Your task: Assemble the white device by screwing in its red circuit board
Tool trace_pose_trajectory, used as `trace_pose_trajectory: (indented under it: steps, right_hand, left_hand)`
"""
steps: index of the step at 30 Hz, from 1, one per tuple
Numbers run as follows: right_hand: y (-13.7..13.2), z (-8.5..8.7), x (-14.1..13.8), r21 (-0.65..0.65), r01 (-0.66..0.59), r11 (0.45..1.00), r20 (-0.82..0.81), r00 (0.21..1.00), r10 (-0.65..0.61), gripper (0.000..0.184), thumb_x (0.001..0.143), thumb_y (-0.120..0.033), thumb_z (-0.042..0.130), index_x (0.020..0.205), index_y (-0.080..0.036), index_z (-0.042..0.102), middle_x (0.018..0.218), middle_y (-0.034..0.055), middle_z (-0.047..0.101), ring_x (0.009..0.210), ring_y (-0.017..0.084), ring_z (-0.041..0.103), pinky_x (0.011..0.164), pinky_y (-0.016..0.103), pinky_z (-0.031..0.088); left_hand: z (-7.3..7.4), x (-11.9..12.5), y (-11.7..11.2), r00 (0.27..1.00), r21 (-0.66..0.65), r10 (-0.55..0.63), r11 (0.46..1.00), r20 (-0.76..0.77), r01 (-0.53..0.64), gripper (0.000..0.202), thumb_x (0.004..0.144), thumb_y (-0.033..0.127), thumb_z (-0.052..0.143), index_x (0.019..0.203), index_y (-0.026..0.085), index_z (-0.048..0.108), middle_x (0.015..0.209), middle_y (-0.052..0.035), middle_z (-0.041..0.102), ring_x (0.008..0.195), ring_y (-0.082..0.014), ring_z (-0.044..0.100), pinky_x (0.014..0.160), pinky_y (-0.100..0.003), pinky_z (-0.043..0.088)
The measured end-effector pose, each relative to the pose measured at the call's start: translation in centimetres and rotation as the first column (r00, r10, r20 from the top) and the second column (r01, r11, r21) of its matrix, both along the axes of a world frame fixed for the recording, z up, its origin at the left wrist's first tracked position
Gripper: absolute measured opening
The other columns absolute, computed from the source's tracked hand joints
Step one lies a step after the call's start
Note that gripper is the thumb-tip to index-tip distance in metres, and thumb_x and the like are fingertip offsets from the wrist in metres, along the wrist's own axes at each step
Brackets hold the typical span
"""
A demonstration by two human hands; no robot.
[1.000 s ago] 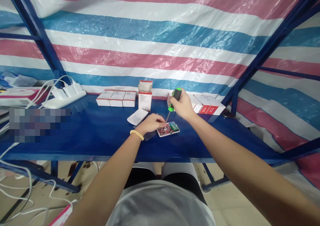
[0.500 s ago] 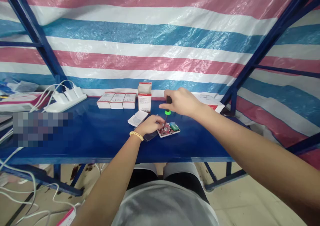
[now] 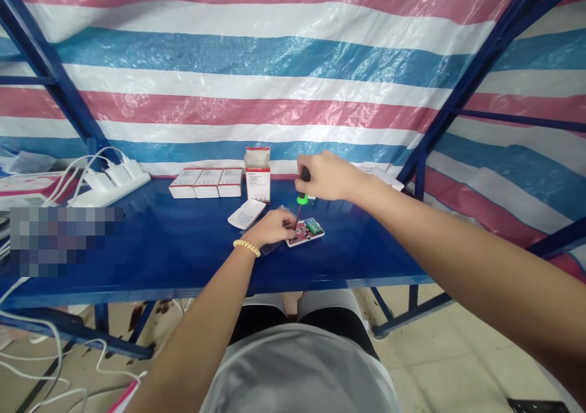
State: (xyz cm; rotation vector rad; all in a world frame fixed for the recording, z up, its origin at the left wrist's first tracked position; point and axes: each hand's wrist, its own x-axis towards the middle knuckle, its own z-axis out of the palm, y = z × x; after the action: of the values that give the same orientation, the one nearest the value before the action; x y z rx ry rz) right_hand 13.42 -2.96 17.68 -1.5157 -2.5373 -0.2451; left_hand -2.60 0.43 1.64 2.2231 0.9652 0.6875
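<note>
A small white device base with a red circuit board (image 3: 306, 232) lies on the blue table (image 3: 183, 248). My left hand (image 3: 273, 226) is closed on the board's left edge and holds it down. My right hand (image 3: 328, 176) is wrapped round the handle of a green and black screwdriver (image 3: 300, 197). The screwdriver stands nearly upright with its tip on the board. A white cover (image 3: 246, 213) lies just left of my left hand.
A row of three small white boxes (image 3: 206, 183) and one upright box (image 3: 257, 174) stand at the table's back. More boxes (image 3: 384, 178) sit behind my right hand. A white power strip (image 3: 110, 181) with chargers and cables is at the back left. Blue frame posts rise on both sides.
My right hand has turned over the top of the screwdriver handle and brought the tool more upright, its tip onto the board. My left hand has stayed on the board.
</note>
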Motion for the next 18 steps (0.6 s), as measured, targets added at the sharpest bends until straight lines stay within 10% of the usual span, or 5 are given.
trace_pose_trajectory:
  steps: [18]
  right_hand:
    - [0.5, -0.7, 1.8, 0.135, -0.017, 0.991, -0.21, 0.977, 0.045, 0.016, 0.075, -0.029, 0.055, 0.083, -0.017, 0.063, 0.07, 0.0059, 0.067, 0.068, 0.021, 0.058, 0.065, 0.03, 0.037]
  left_hand:
    - [0.0, 0.1, -0.1, 1.0, 0.072, 0.007, 0.997, -0.014, -0.006, 0.015, 0.074, 0.031, 0.065, 0.067, 0.019, 0.06, 0.078, 0.0, 0.062, 0.082, -0.0185, 0.057, 0.074, -0.031, 0.043]
